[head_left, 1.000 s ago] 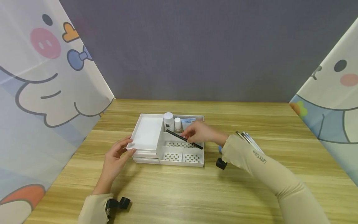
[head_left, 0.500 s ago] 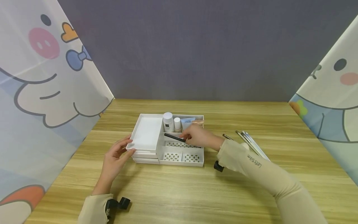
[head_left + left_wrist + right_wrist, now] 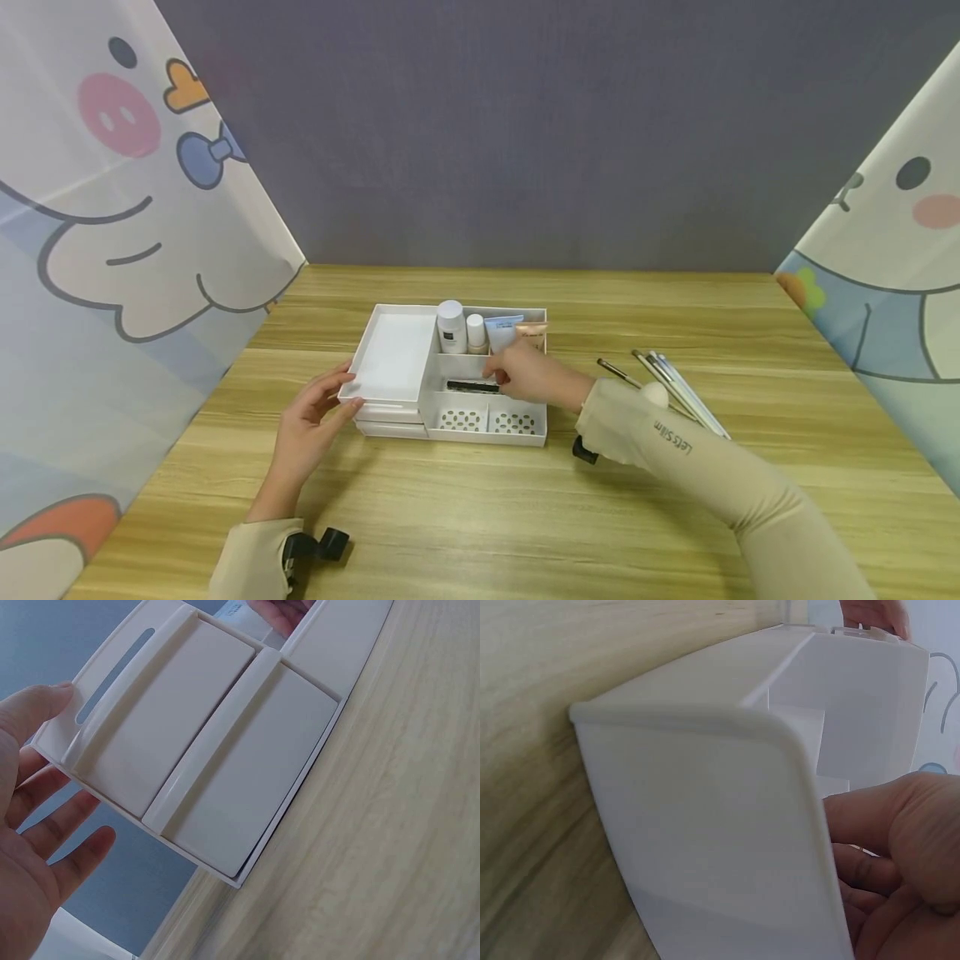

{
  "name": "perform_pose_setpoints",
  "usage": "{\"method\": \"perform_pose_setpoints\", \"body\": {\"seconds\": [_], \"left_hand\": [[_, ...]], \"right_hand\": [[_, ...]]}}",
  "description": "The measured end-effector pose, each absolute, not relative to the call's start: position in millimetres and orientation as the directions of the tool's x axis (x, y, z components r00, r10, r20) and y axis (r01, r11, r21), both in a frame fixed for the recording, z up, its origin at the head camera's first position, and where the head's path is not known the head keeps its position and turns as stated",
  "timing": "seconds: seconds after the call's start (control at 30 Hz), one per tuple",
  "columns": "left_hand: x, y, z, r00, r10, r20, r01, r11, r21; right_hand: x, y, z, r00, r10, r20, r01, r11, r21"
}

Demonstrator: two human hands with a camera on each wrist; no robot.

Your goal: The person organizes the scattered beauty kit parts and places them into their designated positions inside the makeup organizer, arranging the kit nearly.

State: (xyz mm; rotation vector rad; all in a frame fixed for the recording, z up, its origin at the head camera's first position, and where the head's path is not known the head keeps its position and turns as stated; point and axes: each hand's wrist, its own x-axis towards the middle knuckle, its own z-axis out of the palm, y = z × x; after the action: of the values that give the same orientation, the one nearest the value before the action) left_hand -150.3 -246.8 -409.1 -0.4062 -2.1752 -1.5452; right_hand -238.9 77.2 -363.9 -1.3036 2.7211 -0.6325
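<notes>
A slim black pencil [image 3: 471,387] lies low in the middle compartment of the white desk organizer [image 3: 491,438]. My right hand [image 3: 531,372] reaches over the right wall and pinches the pencil, hiding its right part. In the right wrist view the organizer's wall covers the fingertips of that hand [image 3: 911,855]. At the organizer's left side, my left hand [image 3: 306,423] steadies the box with spread fingers. The left wrist view has the thumb of this hand [image 3: 26,847] on the slotted upper edge, beside two closed drawers [image 3: 169,712], its fingers along the side.
The back compartment holds a white bottle [image 3: 452,328], a smaller white-capped bottle [image 3: 476,332], a blue tube [image 3: 501,330] and a beige tube [image 3: 532,333]. Several makeup brushes [image 3: 678,387] and a white round item [image 3: 655,394] lie on the wooden table [image 3: 465,517] near my right sleeve.
My right hand has lowered the black pencil into the middle compartment, turning it from a slant to nearly level with the dividers. The left hand keeps its place on the organizer.
</notes>
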Motion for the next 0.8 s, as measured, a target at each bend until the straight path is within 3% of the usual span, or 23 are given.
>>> {"method": "perform_pose_setpoints", "body": {"seconds": [0.13, 0.43, 0.8], "left_hand": [[-150.1, -246.5, -409.0, -0.859, -0.013, 0.513, 0.48, 0.331, 0.812], [-149.8, -245.8, -407.7, -0.859, -0.014, 0.512, 0.479, 0.333, 0.812], [-150.3, -246.3, -407.8, -0.857, -0.012, 0.515, 0.483, 0.33, 0.811]], "right_hand": [[-238.8, 77.8, -363.8, -0.645, -0.756, 0.109, -0.73, 0.568, -0.381], [-239.2, 81.5, -354.3, -0.709, -0.704, 0.036, -0.62, 0.598, -0.508], [-237.1, 95.7, -338.4, -0.714, -0.693, 0.096, -0.608, 0.546, -0.577]]}}
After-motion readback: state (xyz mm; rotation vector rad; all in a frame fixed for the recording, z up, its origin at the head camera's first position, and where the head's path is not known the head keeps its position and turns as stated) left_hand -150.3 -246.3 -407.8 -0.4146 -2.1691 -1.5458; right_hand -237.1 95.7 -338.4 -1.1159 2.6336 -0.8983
